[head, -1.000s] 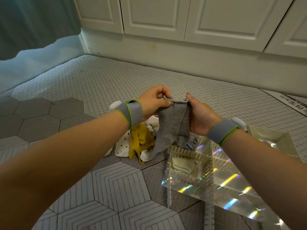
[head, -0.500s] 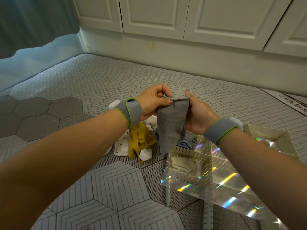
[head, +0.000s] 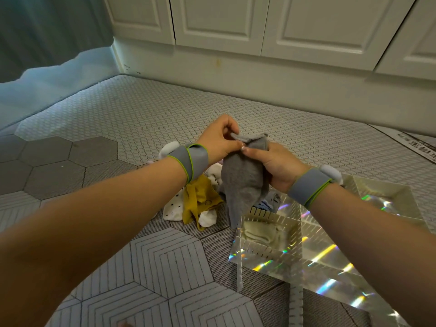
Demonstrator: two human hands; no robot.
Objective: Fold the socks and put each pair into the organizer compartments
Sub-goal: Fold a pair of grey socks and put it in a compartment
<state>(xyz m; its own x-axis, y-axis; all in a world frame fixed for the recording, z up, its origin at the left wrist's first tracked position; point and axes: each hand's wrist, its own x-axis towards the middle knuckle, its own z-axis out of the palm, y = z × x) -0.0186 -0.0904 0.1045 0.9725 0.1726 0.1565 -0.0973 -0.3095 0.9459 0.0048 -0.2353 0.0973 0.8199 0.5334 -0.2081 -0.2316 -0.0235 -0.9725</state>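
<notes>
Grey socks (head: 243, 182): we find them held in the air between both hands. The cuff end is up and the toe end hangs down to the organizer's left corner; we cannot tell whether the tip touches it.
Left hand (head: 218, 140): we note the thumb and fingers pinching the cuff edge at the top.
Right hand (head: 277, 166): we note it curled round the right side of the socks, with the thumb tip pressed on the fabric just beside the left thumb.
Organizer (head: 264, 250): an iridescent tray with notched dividers. It lies on the mat, under the right forearm.
Pale folded pair (head: 259, 234): we record it inside the leftmost compartment in view.
Loose pile: a mustard sock (head: 200, 200), a white dotted sock (head: 174, 206) and a blue sock (head: 266, 204) lie below the hands, just left of the organizer.
Wristbands: we see a grey band with green edging on the left wrist (head: 191, 159) and on the right wrist (head: 306, 187).
Mat (head: 165, 109): grey, patterned in hexagons.
Cabinet doors (head: 219, 20): white and closed, along the far edge.
</notes>
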